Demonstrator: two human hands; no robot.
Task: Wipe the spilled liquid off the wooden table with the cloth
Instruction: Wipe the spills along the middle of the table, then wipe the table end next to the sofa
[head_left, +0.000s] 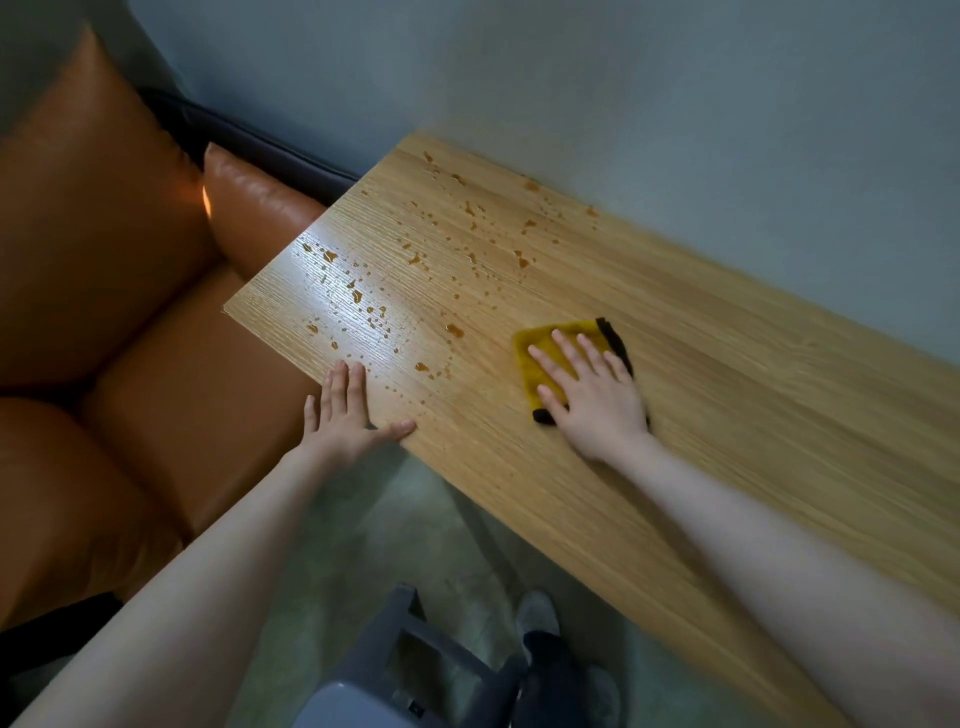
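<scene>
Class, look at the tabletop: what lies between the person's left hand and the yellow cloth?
In the head view, amber droplets of the spill dot the wooden table between the left hand and the cloth, with bare wood around them.

The tabletop (701, 395) is a light wood-grain board, long and narrow, with its far long edge against a grey wall. Amber droplets of spilled liquid (415, 260) lie scattered over its left portion, reaching the far edge and the near left edge. A folded yellow cloth (540, 348) with black trim lies flat on the tabletop just right of the droplets. The right hand (592, 395) rests flat on the cloth, fingers spread. The left hand (343, 410) rests flat on the near edge. The right portion is bare wood.
</scene>
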